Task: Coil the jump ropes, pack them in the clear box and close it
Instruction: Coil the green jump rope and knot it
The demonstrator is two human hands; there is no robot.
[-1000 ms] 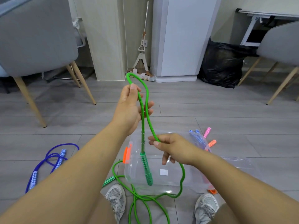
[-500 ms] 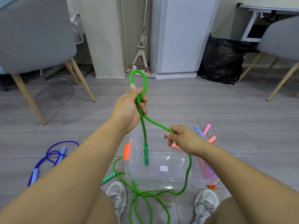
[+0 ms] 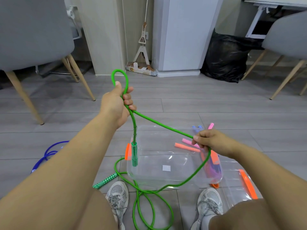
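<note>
While my left hand (image 3: pixel 116 105) grips the green jump rope (image 3: pixel 162 125) in a closed fist, with a small loop standing above the thumb and one green handle (image 3: pixel 134 155) dangling below it, my right hand (image 3: pixel 209 141) pinches the cord further along, lower and to the right. To coil well, I judge I should bring each new length up to the left fist at the same loop size. The cord should slide through my right fingertips without twisting, and I should lift the slack gently so the tangle below my wrists does not knot.

Far below and left of my left hand lies a blue rope (image 3: pixel 49 152), not yet coiled. The second green handle (image 3: pixel 104 181) lies on the floor under my left forearm, beside my shoe (image 3: pixel 118 195). The clear box (image 3: pixel 166 178) sits open beneath both hands. Pink and orange handles (image 3: pixel 184 146) show just left of my right hand; I cannot tell whether they lie inside it. Its lid (image 3: pixel 232 188) lies below and right of my right hand. The loops between my feet could snag a shoe.
</note>
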